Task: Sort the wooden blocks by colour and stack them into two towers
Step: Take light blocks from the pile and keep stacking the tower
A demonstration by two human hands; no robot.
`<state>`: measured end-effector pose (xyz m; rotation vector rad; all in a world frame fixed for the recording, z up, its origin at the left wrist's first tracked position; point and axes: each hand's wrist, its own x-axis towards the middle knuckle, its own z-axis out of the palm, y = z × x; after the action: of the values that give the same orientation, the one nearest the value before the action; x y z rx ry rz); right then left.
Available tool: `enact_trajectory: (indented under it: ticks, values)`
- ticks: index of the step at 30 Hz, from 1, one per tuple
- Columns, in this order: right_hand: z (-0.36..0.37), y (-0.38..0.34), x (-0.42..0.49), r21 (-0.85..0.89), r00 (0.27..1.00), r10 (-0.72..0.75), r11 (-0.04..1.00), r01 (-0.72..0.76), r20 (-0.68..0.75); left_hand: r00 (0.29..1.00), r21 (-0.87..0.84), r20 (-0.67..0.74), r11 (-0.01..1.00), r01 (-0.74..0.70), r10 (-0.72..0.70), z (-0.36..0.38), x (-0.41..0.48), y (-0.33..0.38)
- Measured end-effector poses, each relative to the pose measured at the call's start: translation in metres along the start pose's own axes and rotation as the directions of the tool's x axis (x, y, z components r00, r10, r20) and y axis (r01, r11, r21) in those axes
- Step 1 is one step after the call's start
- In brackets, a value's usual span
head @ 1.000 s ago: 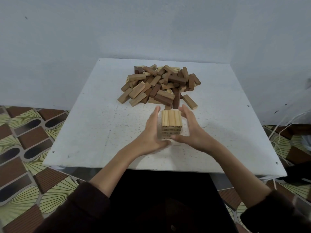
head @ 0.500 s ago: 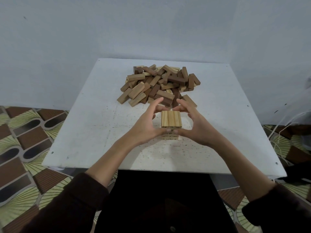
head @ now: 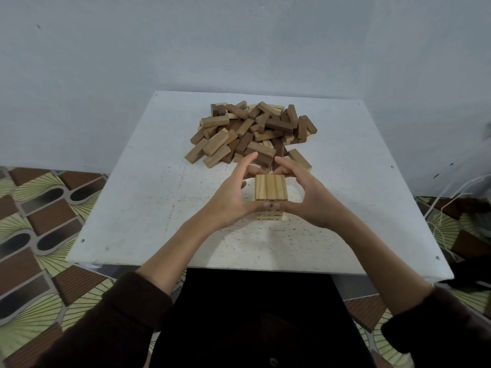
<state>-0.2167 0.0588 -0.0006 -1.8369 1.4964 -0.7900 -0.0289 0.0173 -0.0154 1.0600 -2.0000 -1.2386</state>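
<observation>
A short tower of light blocks stands on the white table, a little toward 6 o'clock from the table's middle. Its top layer is three pale blocks lying side by side, their long sides running from 12 to 6 o'clock. The left hand cups the tower from 9 o'clock and the right hand from 3 o'clock. Both are curled round it, with the thumbs meeting on the near face and the fingers bent round the far side. The thumbs cover much of that face, so the number of layers below is hard to tell. Toward 12 o'clock from the tower lies a loose pile of blocks, light and dark brown mixed, its nearest pieces just beyond the fingertips. A patterned tile floor shows at 9 o'clock of the table.
</observation>
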Motion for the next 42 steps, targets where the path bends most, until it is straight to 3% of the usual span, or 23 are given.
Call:
enact_trajectory:
  ticks: [9, 14, 17, 22, 25, 28, 30, 33, 39, 42]
  values:
    - [-0.012, -0.001, 0.002, 0.008, 0.998, 0.006, 1.000, -0.007, 0.056, 1.000, -0.032, 0.015, 0.999, -0.007, 0.007, -0.006, -0.004, 0.005]
    - [-0.043, -0.007, 0.017, 0.160, 0.998, 0.067, 0.985, -0.065, -0.008, 0.998, -0.052, -0.056, 0.999, -0.002, -0.001, -0.035, 0.000, 0.013]
    - [-0.051, -0.009, 0.047, 0.047, 0.991, 0.095, 0.995, -0.091, -0.094, 0.988, 0.037, -0.153, 0.999, 0.002, 0.004, -0.049, 0.019, 0.012]
    - [-0.043, -0.003, 0.116, -0.246, 0.994, 0.107, 0.963, -0.111, -0.030, 0.983, 0.279, -0.180, 0.957, 0.081, -0.031, -0.059, 0.071, -0.008]
    - [-0.032, 0.008, 0.148, -0.375, 0.975, 0.220, 0.901, -0.218, -0.038, 0.985, 0.438, -0.170, 0.895, 0.085, -0.010, -0.065, 0.097, -0.022]
    - [-0.023, 0.013, 0.167, -0.473, 0.940, 0.327, 0.815, -0.335, -0.102, 0.961, 0.493, -0.275, 0.857, 0.148, -0.008, -0.073, 0.116, -0.029]
    - [-0.016, 0.009, 0.171, -0.537, 0.935, 0.327, 0.770, -0.346, -0.133, 0.943, 0.524, -0.333, 0.828, 0.197, -0.013, -0.080, 0.124, -0.032]
    - [-0.006, 0.005, 0.172, -0.646, 0.949, 0.281, 0.700, -0.303, -0.141, 0.949, 0.579, -0.312, 0.784, 0.225, -0.043, -0.089, 0.131, -0.034]
    - [0.001, 0.009, 0.172, -0.687, 0.932, 0.297, 0.633, -0.357, -0.210, 0.957, 0.658, -0.275, 0.709, 0.255, -0.089, -0.090, 0.137, -0.033]
    - [0.001, 0.011, 0.172, -0.700, 0.934, 0.310, 0.628, -0.340, -0.175, 0.949, 0.685, -0.291, 0.665, 0.297, -0.124, -0.088, 0.138, -0.028]
